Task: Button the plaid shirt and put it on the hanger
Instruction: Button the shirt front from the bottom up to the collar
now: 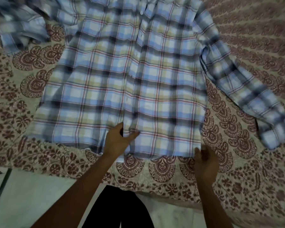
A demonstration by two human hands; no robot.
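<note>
- The plaid shirt [122, 76] lies flat, front side up, on the bed, spread over a bedspread [163, 168] printed with dark red paisley and flower shapes.
- Its long axis runs near to far: the hem is the near end, close to me, and the collar end points away, past the far edge of what I see.
- The button placket [135, 71] runs up the middle of the shirt along that same axis; I can make out a few small buttons on its far part, but I cannot tell how many are fastened.
- One sleeve [247, 89] stretches out to the right and angles back toward the near side, its cuff lying near the right edge.
- The other sleeve [21, 28] is bunched at the far left, blurred.
- My left hand [118, 139] rests on the near end of the placket, just above the hem, thumb and fingers spread loosely against the cloth; I cannot tell whether it is pinching a fold.
- My right hand [206, 160] is at the shirt's near right corner, fingers partly curled and touching the edge of the hem; whether it grips the fabric is not clear.
- My dark trouser legs [118, 209] show at the near edge, over a pale floor [31, 195].
</note>
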